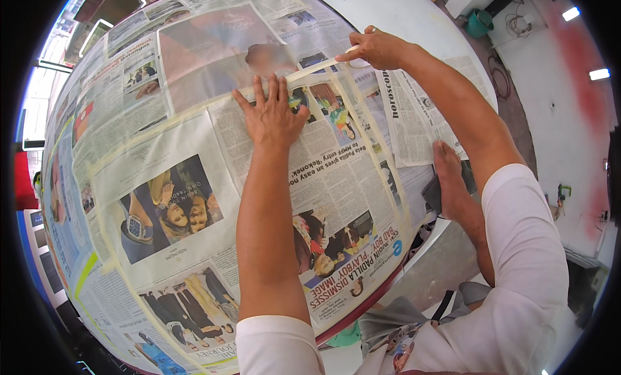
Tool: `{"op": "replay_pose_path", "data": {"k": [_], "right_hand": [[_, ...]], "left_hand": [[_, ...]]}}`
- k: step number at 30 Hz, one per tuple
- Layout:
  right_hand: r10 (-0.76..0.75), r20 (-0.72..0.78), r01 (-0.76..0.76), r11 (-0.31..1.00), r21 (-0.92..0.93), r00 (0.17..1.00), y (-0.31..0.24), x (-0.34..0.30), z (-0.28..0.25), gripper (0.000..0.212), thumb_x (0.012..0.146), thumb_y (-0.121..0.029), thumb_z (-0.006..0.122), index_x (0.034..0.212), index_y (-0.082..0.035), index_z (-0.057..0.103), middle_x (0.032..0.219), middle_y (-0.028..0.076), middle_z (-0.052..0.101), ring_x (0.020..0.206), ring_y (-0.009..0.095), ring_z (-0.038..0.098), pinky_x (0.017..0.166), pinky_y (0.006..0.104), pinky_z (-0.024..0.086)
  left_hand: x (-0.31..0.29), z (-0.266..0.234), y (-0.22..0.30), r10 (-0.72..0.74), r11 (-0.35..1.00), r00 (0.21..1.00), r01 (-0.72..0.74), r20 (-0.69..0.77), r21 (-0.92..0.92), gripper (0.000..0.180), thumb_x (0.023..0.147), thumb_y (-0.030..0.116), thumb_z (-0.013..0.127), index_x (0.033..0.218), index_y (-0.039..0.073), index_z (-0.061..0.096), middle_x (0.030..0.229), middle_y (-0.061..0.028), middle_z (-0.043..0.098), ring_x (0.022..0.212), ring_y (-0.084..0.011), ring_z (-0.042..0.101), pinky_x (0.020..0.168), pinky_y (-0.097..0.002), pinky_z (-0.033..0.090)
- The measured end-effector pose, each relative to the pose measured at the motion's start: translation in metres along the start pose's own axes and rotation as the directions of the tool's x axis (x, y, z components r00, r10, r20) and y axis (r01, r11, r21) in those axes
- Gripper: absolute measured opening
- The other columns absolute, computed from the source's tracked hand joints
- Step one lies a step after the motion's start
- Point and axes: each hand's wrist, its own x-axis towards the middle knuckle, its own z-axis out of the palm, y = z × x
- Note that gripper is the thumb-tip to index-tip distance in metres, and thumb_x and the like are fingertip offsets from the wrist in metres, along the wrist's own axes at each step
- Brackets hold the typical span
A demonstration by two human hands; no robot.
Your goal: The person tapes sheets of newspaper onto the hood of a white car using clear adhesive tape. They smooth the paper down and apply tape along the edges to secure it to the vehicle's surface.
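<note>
Sheets of newspaper (336, 200) cover a large curved surface, joined along their edges by strips of pale masking tape. My left hand (275, 113) lies flat on the paper, fingers spread, with its fingertips at a seam. Along that seam a strip of masking tape (317, 68) runs up to my right hand (381, 48). The right hand is closed on the tape, its index finger pointing along the strip. Under the right fingers shows part of a round edge, perhaps the roll, mostly hidden. Thin translucent sheeting (213, 52) overlies the far paper.
Loose newspaper sheets (414, 116) lie on the white surface to the right, by a bare foot (449, 171). A dark flat object (432, 194) sits beside the foot. A green bucket (479, 23) and a coiled cable (517, 24) are at the far right.
</note>
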Motion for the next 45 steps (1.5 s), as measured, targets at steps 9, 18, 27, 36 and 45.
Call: {"op": "replay_pose_path", "data": {"k": [9,18,27,36,45], "right_hand": [[0.091,0.036,-0.083,0.981,-0.175,0.995,-0.037,0.013,0.024,0.033,0.109,-0.029,0.047,0.128,-0.042,0.071,0.126,0.002,0.062,0.132,0.028,0.057,0.116,0.0355,0.047],[0.122,0.035,-0.117,0.985,-0.126,0.992,-0.050,0.021,0.031,0.030,0.108,-0.034,0.047,0.123,-0.030,0.072,0.121,0.002,0.061,0.126,0.030,0.057,0.112,0.0380,0.047],[0.325,0.037,-0.326,0.945,0.026,0.945,-0.072,0.030,0.038,0.056,0.107,-0.054,0.045,0.131,-0.007,0.062,0.127,0.015,0.066,0.134,0.037,0.052,0.110,0.0435,0.050],[0.320,0.100,-0.318,0.947,-0.033,0.942,-0.071,0.014,0.048,0.045,0.109,-0.048,0.044,0.129,-0.018,0.071,0.131,0.009,0.063,0.133,0.031,0.053,0.121,0.0485,0.032],[0.352,0.103,-0.365,0.919,0.150,0.930,-0.048,0.027,0.033,0.020,0.098,-0.022,0.061,0.111,-0.019,0.075,0.095,0.010,0.078,0.091,0.030,0.075,0.115,0.0472,0.036]], "left_hand": [[0.000,0.000,0.000,-0.015,1.000,1.000,0.015,0.007,-0.003,0.080,0.098,0.058,0.041,0.166,0.017,0.029,0.175,0.0013,0.021,0.162,-0.0275,0.011,0.126,-0.0682,-0.003],[-0.002,-0.002,-0.003,-0.016,1.000,1.000,0.016,0.026,0.011,0.080,0.099,0.058,0.040,0.166,0.016,0.028,0.175,0.0014,0.020,0.162,-0.0275,0.011,0.126,-0.0684,-0.002],[0.020,0.023,0.035,0.063,0.994,0.998,-0.063,-0.011,-0.089,0.074,0.104,0.056,0.034,0.164,0.013,0.032,0.173,-0.0032,0.025,0.162,-0.0297,0.009,0.125,-0.0689,-0.005],[0.058,0.028,0.096,0.099,0.988,0.995,-0.094,0.035,-0.124,0.070,0.103,0.046,0.034,0.166,0.016,0.030,0.174,-0.0001,0.025,0.163,-0.0252,0.010,0.127,-0.0654,-0.005],[0.052,0.035,0.107,0.017,0.990,1.000,-0.014,0.025,-0.139,0.077,0.098,0.051,0.035,0.166,0.015,0.030,0.173,-0.0017,0.026,0.162,-0.0264,0.012,0.125,-0.0692,-0.007]]}}
